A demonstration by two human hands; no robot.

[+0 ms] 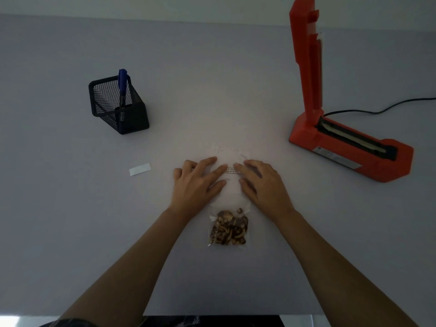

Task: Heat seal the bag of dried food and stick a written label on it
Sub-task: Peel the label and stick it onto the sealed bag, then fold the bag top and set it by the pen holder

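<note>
Both hands are laid flat with fingers spread, the left hand (pixel 198 182) and right hand (pixel 264 185) pressing a written label (pixel 232 170) onto the clear bag (pixel 230 223) of dried food on the counter (pixel 70 220). A backing strip (pixel 139 169) lies left; a pen holder (pixel 118 105) and the raised orange heat sealer (pixel 330 128) stand beyond.

The label's (pixel 232 171) writing is too small to read, its ends hidden under the fingers (pixel 220 169).
</note>
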